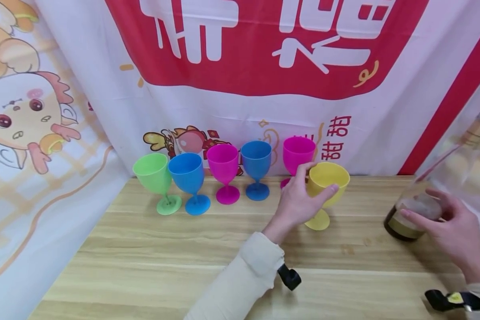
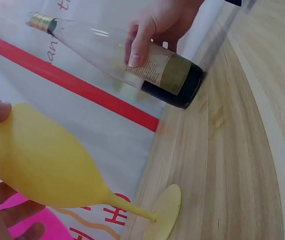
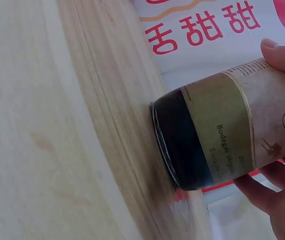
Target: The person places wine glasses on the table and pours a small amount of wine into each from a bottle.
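Observation:
My left hand grips the bowl of a yellow plastic goblet from its left side, thumb near the rim. The goblet stands upright, its round foot at the tabletop in the left wrist view. On the right, my right hand holds a clear glass wine bottle around its lower, labelled part. Some dark liquid shows at the bottle's bottom. The bottle is roughly upright with its base at or just above the table; I cannot tell if it touches. A pink goblet is partly hidden behind my left hand.
Left of my left hand, a row of goblets runs along the back of the wooden table: green, blue, pink and another blue. A printed cloth hangs directly behind them.

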`<state>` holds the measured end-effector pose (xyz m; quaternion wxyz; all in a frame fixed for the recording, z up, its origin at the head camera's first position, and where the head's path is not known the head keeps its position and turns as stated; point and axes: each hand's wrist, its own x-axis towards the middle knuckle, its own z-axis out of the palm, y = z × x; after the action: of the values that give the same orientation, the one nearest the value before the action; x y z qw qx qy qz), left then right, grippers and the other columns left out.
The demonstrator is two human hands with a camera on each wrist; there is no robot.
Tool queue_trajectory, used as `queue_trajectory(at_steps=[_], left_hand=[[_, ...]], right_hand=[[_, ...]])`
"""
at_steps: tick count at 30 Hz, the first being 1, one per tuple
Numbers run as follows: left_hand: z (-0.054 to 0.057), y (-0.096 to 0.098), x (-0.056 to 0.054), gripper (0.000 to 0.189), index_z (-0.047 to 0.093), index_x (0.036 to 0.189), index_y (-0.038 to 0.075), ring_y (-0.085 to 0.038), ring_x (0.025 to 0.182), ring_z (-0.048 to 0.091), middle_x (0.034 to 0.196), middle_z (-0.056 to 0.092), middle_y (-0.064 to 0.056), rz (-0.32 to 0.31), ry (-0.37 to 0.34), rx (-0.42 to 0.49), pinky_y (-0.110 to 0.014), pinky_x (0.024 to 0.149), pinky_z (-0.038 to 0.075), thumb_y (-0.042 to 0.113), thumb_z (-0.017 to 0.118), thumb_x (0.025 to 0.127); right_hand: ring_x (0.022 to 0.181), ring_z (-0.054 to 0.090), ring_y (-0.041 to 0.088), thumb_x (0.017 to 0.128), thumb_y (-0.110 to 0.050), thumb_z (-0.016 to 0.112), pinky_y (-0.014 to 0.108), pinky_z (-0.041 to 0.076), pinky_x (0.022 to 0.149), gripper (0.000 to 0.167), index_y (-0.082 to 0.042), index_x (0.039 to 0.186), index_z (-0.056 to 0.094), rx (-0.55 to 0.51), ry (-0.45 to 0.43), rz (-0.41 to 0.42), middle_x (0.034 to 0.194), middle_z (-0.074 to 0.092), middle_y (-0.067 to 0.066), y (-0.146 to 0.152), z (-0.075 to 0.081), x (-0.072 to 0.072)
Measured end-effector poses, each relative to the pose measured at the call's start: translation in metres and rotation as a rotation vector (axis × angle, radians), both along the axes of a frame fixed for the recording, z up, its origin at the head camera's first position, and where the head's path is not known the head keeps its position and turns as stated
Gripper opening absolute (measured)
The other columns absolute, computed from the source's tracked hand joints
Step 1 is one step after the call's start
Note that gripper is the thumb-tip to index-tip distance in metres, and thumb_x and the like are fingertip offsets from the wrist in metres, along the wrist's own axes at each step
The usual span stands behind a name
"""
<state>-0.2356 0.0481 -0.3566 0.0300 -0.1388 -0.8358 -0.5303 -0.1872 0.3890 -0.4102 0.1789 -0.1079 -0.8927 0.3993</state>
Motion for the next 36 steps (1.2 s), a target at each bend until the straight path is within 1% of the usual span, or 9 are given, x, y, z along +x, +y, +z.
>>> queue_trajectory(at_steps=[5,10,15,21,24,27,30,33,36], left_hand=[[0.0,0.0,0.001,0.07,0.041,0.151,0.045,-0.012,0.121,0.06,0.138,0.065,0.008,-0.002,-0.027,0.027,-0.04,0.098,0.057,0.064,0.072,0.091],[0.001,-0.001,0.002,0.071,0.04,0.152,0.043,-0.013,0.121,0.061,0.138,0.065,0.006,-0.006,-0.058,0.048,-0.04,0.099,0.058,0.063,0.073,0.092],[0.003,-0.002,0.002,0.069,0.04,0.151,0.044,-0.012,0.122,0.06,0.137,0.063,0.008,-0.013,-0.086,0.08,-0.04,0.101,0.058,0.06,0.074,0.092],[0.004,0.001,0.004,0.067,0.04,0.149,0.046,-0.012,0.123,0.06,0.14,0.063,0.008,-0.016,-0.085,0.069,-0.043,0.104,0.056,0.06,0.073,0.093],[0.005,0.004,0.004,0.068,0.04,0.149,0.046,-0.012,0.123,0.06,0.14,0.064,0.007,-0.022,-0.087,0.054,-0.044,0.103,0.056,0.061,0.073,0.092],[0.005,0.006,0.005,0.069,0.04,0.15,0.045,-0.013,0.123,0.06,0.14,0.064,0.007,-0.022,-0.09,0.05,-0.044,0.103,0.056,0.061,0.073,0.092],[0.005,0.006,0.005,0.071,0.04,0.151,0.044,-0.014,0.124,0.06,0.141,0.064,0.006,-0.014,-0.097,0.047,-0.045,0.102,0.057,0.061,0.074,0.092],[0.005,0.005,0.006,0.07,0.039,0.15,0.046,-0.015,0.124,0.06,0.141,0.064,0.006,0.0,-0.1,0.044,-0.045,0.103,0.056,0.061,0.074,0.091],[0.006,0.004,0.006,0.07,0.039,0.15,0.047,-0.015,0.124,0.061,0.142,0.064,0.006,0.015,-0.097,0.042,-0.045,0.103,0.056,0.061,0.075,0.091]], right_hand=[[0.098,0.053,0.012,0.083,-0.04,0.092,0.006,0.037,0.062,0.097,-0.007,0.161,0.043,0.102,0.022,-0.033,0.144,0.053,0.031,-0.008,0.007,-0.001],[0.116,0.053,0.051,0.077,-0.029,0.097,-0.001,0.031,0.072,0.103,-0.006,0.159,0.039,0.183,0.136,-0.018,0.145,0.055,0.036,-0.014,0.014,0.001],[0.107,0.052,-0.008,0.057,-0.004,0.102,-0.005,0.026,0.084,0.106,-0.001,0.149,0.049,0.3,0.388,0.059,0.13,0.062,0.035,-0.014,0.019,0.0],[0.104,0.053,0.006,0.059,-0.001,0.096,-0.003,0.021,0.091,0.096,0.001,0.146,0.056,0.389,0.528,0.097,0.124,0.062,0.035,-0.008,0.022,0.0],[0.106,0.043,-0.013,0.057,0.006,0.093,-0.002,0.02,0.092,0.096,0.002,0.146,0.057,0.353,0.534,0.087,0.122,0.062,0.037,-0.006,0.02,0.002],[0.108,0.031,-0.025,0.076,-0.036,0.095,-0.001,0.021,0.094,0.087,0.004,0.144,0.057,0.322,0.58,0.098,0.118,0.062,0.039,-0.002,0.019,0.002],[0.112,0.032,-0.025,0.076,-0.083,0.072,0.0,0.023,0.099,0.111,0.007,0.141,0.06,0.324,0.659,0.109,0.114,0.062,0.043,0.001,0.018,-0.001],[0.115,0.052,-0.002,0.075,-0.097,0.056,0.001,0.021,0.104,0.121,0.005,0.14,0.061,0.365,0.698,0.099,0.115,0.062,0.044,0.002,0.019,-0.003],[0.111,0.056,0.04,0.078,-0.097,0.051,0.005,0.02,0.11,0.118,0.002,0.141,0.062,0.414,0.702,0.095,0.119,0.061,0.044,0.003,0.021,-0.003]])
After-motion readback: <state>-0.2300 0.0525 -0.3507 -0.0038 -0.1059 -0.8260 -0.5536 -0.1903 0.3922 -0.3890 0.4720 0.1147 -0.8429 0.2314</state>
